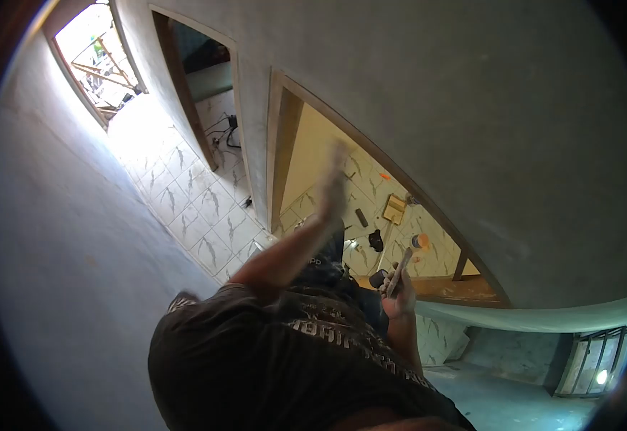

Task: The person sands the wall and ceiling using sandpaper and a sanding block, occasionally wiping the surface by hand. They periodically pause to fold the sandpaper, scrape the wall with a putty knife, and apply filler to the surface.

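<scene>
The person's right hand (pixel 399 300) has its grip clamped around a narrow, flat grey tool (pixel 400 271) near its lower end, probably so that most of its length stands free of the fingers. A dark rounded thing (pixel 378 279) shows just beside that hand; whether it is held too, I cannot tell. The left hand (pixel 333 183) is raised in front of the doorway, too blurred to tell whether its fingers are apart or together.

Beyond the wooden door frame (pixel 289 129), an orange-and-white tub (pixel 419 242), a black item (pixel 376 241), a dark block (pixel 361 218) and a yellowish square piece (pixel 394 208) lie on the tiled floor (pixel 216 219), perhaps set there to be within reach. The frame and the grey wall (pixel 471 144) bound the way to them, and the dark shirt (pixel 256 345) hides what lies below.
</scene>
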{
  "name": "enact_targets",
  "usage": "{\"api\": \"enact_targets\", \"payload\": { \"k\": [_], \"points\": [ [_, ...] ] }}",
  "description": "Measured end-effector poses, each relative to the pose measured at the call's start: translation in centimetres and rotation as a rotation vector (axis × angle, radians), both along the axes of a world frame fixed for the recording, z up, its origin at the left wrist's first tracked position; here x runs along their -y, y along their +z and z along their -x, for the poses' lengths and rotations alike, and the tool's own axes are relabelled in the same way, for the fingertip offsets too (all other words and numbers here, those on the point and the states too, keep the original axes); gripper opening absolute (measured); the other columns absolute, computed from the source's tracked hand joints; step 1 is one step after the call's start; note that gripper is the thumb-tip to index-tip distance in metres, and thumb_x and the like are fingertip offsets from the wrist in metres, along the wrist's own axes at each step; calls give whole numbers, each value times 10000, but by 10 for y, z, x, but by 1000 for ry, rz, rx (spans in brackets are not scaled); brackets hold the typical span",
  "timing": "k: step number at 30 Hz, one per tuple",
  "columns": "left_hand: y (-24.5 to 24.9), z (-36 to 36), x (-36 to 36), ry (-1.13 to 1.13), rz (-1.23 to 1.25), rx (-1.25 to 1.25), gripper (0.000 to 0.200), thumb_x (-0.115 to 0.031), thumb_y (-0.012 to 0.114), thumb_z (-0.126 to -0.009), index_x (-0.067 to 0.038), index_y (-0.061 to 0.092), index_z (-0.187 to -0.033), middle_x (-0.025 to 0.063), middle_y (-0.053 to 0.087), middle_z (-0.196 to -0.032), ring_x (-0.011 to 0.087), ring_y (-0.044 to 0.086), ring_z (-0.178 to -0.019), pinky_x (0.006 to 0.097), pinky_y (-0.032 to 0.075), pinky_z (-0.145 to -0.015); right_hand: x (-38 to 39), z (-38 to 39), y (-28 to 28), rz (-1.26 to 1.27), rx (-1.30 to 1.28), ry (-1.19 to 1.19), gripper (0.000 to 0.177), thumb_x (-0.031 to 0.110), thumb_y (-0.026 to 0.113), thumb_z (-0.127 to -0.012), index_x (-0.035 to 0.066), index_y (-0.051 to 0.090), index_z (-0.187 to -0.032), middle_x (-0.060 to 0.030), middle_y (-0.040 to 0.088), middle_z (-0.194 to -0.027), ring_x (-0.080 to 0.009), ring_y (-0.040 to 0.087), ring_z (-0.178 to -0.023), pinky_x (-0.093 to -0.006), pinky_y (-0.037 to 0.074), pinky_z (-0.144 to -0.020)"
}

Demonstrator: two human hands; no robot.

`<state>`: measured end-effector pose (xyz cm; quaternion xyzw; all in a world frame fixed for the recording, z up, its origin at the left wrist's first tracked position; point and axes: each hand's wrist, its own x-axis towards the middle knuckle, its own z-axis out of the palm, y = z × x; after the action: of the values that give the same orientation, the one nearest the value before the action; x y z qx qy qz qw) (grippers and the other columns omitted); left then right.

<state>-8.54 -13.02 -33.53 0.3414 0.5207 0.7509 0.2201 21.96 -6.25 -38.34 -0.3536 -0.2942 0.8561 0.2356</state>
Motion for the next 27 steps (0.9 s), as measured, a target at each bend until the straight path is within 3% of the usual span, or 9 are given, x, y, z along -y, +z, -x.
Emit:
{"api": "enact_targets", "payload": {
  "k": [4, 6, 7, 9, 11, 13, 20, 24, 27],
  "points": [
    [89, 136, 18, 647, -467, 110, 510, -245, 306, -1028, 24, 211, -1451, 209, 249, -1502, 290, 252, -1390, 380, 191, -1141, 1, -22, 0, -17, -85, -50, 315, 295, 516, -963, 41, 540, -1148, -46, 613, -792, -151, 593, -668, -308, 487, -562],
    [63, 174, -31, 668, -484, 80, 509, -211, 363, -1010, 14, 235, -1449, 207, 255, -1502, 326, 244, -1387, 411, 174, -1143, 3, -27, 1, 17, -59, -143, 323, 303, 505, -971, 74, 559, -1192, -45, 615, -751, -170, 596, -593, -328, 486, -525],
    [32, 178, -76, 960, -146, -291, 516, -194, 391, -999, 5, 242, -1451, 204, 259, -1502, 339, 238, -1387, 425, 164, -1144, 6, -30, -3, 11, -69, -130, 323, 303, 505, -971, 74, 559, -1192, -45, 615, -751, -170, 596, -593, -328, 486, -525],
    [65, 58, -58, 1039, -213, -366, 511, -183, 395, -989, 2, 263, -1446, 194, 235, -1517, 340, 203, -1405, 426, 132, -1150, 0, -35, -13, -21, -105, -95, 320, 310, 519, -965, 79, 571, -1180, -34, 623, -762, -163, 597, -606, -313, 477, -537],
    [3, -8, -57, 238, -394, -413, 439, -216, 418, -979, 15, 447, -1351, 197, 245, -1514, 336, 201, -1414, 407, 138, -1149, -2, -37, -15, 0, -90, -84, 311, 310, 526, -962, 79, 579, -1162, -29, 636, -783, -163, 608, -613, -308, 483, -546],
    [-57, -15, -26, 92, -250, -57, 466, -262, 403, -997, 16, 411, -1371, 183, 226, -1523, 299, 191, -1421, 391, 132, -1152, -6, -33, -12, -62, -100, -27, 298, 308, 527, -963, 92, 578, -1162, -26, 644, -784, -162, 615, -607, -307, 481, -536],
    [-7, 288, 24, 993, -156, -109, 457, -164, 339, -1002, 26, 322, -1417, 186, 317, -1486, 269, 299, -1380, 289, 220, -1113, -8, -71, -4, -98, 14, -204, 233, 325, 559, -940, 139, 576, -1080, -15, 601, -773, -114, 553, -586, -290, 440, -538],
    [104, 374, -33, 1339, 84, -252, 533, -345, 405, -989, -16, 372, -1407, 175, 349, -1465, 294, 328, -1351, 367, 223, -1116, -11, -95, -25, -154, -72, -241, 206, 332, 552, -940, 136, 583, -994, -21, 590, -721, -118, 516, -512, -298, 420, -479],
    [254, 218, -5, 351, -546, 9, 483, -418, 462, -949, -115, 519, -1320, 175, 293, -1498, 374, 258, -1381, 468, 193, -1125, -8, -76, -10, -85, -23, -318, 203, 317, 548, -944, 118, 586, -940, -19, 562, -648, -142, 506, -493, -308, 422, -478]
  ]
}}
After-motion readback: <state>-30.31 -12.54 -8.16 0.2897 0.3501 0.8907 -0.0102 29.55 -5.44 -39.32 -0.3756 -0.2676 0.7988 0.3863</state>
